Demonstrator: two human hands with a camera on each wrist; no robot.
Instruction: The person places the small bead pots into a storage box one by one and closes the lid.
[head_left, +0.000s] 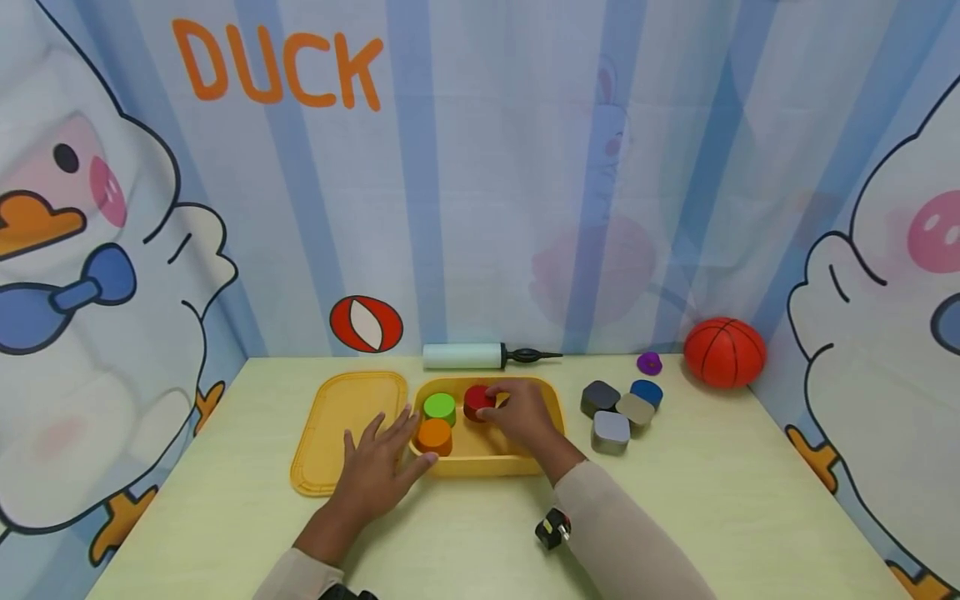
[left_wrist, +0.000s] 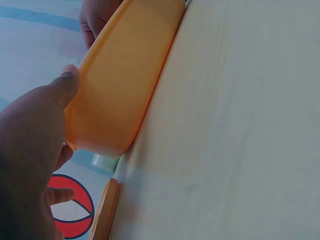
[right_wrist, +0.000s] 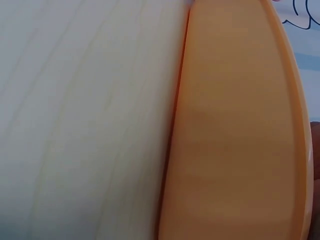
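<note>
A yellow box [head_left: 487, 467] stands on the table, its front wall also filling much of the right wrist view [right_wrist: 235, 125]. My right hand [head_left: 522, 417] reaches inside and pinches a red block [head_left: 477, 402] between thumb and fingers. A green block [head_left: 439, 407] and an orange block [head_left: 434, 437] sit in the box's left end. With fingers spread, my left hand [head_left: 378, 467] rests at the box's front left corner. In the left wrist view, its thumb [left_wrist: 70, 80] touches the rim. Most of the right hand is out of the right wrist view.
A flat yellow lid [head_left: 348, 433] lies left of the box. Right of it cluster a dark grey block [head_left: 600, 398], a blue one [head_left: 647, 392], a tan one [head_left: 636, 410] and a light grey one [head_left: 611, 432]. Behind are a hand pump [head_left: 465, 356], a purple piece [head_left: 649, 363] and a basketball [head_left: 724, 352].
</note>
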